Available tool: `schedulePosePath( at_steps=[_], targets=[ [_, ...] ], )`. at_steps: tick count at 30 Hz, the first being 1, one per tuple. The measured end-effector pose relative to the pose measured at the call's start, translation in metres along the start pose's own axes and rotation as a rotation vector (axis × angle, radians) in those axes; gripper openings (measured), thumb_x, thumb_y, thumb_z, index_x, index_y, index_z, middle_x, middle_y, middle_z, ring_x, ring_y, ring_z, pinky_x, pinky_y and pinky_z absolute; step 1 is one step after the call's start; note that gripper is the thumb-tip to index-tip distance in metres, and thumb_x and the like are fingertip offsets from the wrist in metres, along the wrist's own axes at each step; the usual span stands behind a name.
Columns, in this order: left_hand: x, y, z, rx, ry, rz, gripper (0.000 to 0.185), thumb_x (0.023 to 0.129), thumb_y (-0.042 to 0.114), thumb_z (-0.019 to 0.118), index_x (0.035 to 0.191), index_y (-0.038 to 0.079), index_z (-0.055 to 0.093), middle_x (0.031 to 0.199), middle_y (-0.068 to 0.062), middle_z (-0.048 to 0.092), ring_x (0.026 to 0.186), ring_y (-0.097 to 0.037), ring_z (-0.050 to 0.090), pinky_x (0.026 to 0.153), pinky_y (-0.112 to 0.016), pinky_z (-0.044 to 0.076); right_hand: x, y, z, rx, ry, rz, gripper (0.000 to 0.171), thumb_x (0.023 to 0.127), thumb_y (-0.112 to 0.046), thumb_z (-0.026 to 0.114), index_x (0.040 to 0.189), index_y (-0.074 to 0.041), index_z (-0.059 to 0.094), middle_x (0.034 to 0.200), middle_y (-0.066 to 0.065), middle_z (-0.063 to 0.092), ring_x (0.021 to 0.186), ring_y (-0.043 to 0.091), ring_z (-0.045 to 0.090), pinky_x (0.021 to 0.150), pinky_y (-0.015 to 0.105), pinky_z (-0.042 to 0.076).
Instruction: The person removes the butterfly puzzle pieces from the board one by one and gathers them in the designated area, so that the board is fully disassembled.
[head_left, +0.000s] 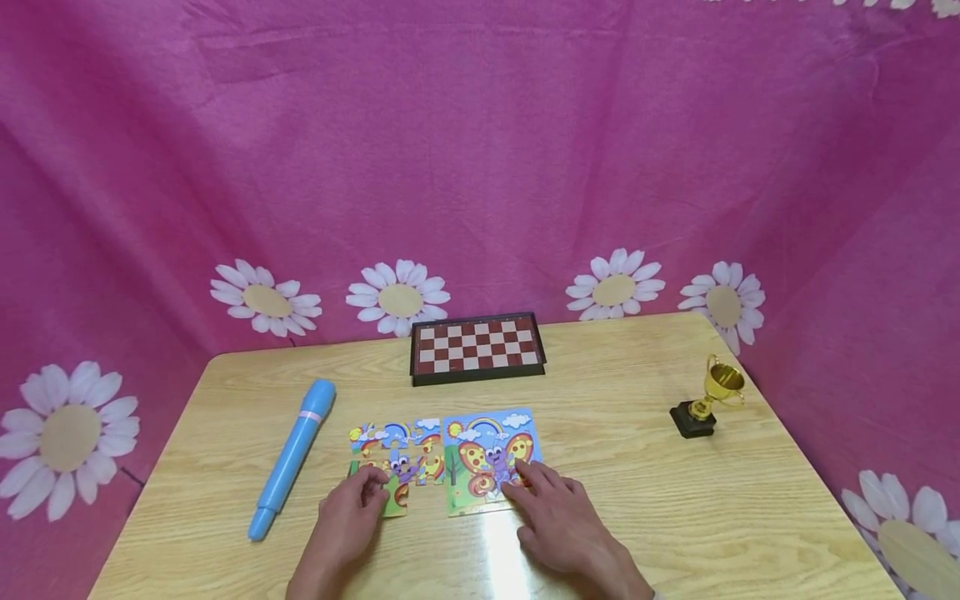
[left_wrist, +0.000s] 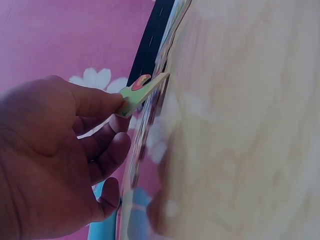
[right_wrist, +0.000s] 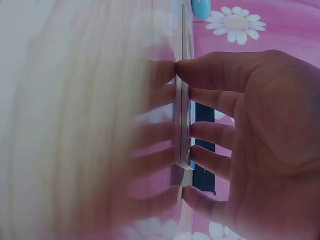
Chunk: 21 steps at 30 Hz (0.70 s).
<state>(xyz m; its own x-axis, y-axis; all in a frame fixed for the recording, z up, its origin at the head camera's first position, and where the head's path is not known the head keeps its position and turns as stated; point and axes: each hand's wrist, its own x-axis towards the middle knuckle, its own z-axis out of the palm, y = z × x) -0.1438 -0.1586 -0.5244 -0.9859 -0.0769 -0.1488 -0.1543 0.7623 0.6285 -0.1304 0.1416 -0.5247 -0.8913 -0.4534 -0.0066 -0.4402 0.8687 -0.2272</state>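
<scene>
In the head view my left hand (head_left: pixel 347 515) is at the lower left of a partly joined jigsaw puzzle (head_left: pixel 430 469) of a purple butterfly under a rainbow. Its thumb and forefinger pinch a green puzzle piece (left_wrist: pixel 131 102) with a red-orange curl, tilted with its far edge at the tabletop in the left wrist view. Just right of the joined pieces lies a square picture board (head_left: pixel 459 490) with the same butterfly. My right hand (head_left: pixel 561 518) rests its fingertips on this board's lower right part, fingers spread, thumb near the front edge.
A red and white checkered board (head_left: pixel 477 347) with a black frame lies at the back. On the left is a long blue pen-shaped tube (head_left: pixel 291 458). A gold trophy cup (head_left: pixel 722 385) on a black base stands at the right. Pink flowered cloth (head_left: pixel 480 167) hangs around the table.
</scene>
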Motion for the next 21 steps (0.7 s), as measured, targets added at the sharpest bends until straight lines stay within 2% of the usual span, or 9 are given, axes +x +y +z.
schedulePosePath(
  at_steps=[6,12,21],
  targets=[
    [-0.003,-0.016,-0.009,0.038,0.000,-0.035,0.014,0.092,0.016,0.060,0.105,0.014,0.064,0.084,0.004,0.059,0.079,-0.013,0.051,0.078,-0.043,0.032,0.001,-0.001,-0.001,0.006,-0.019,0.012,0.049,0.084,-0.025,0.059,0.133,-0.024,0.057,0.148,0.005,0.043,0.137,0.027,0.039,0.094,0.054,0.039],
    [-0.005,-0.028,-0.015,0.078,-0.028,-0.069,0.016,0.093,0.016,0.057,0.108,0.013,0.063,0.091,0.001,0.060,0.087,-0.019,0.053,0.077,-0.043,0.031,0.000,-0.001,-0.001,0.009,-0.024,0.011,0.049,0.085,-0.026,0.059,0.134,-0.023,0.057,0.148,0.006,0.043,0.137,0.027,0.039,0.094,0.053,0.038],
    [-0.010,-0.035,-0.021,0.095,-0.013,-0.071,0.019,0.093,0.016,0.056,0.110,0.011,0.063,0.095,-0.003,0.060,0.097,-0.025,0.054,0.074,-0.042,0.031,0.000,0.000,0.000,0.007,-0.013,0.013,0.050,0.084,-0.025,0.059,0.134,-0.024,0.057,0.147,0.005,0.044,0.137,0.026,0.039,0.094,0.053,0.038]
  ],
)
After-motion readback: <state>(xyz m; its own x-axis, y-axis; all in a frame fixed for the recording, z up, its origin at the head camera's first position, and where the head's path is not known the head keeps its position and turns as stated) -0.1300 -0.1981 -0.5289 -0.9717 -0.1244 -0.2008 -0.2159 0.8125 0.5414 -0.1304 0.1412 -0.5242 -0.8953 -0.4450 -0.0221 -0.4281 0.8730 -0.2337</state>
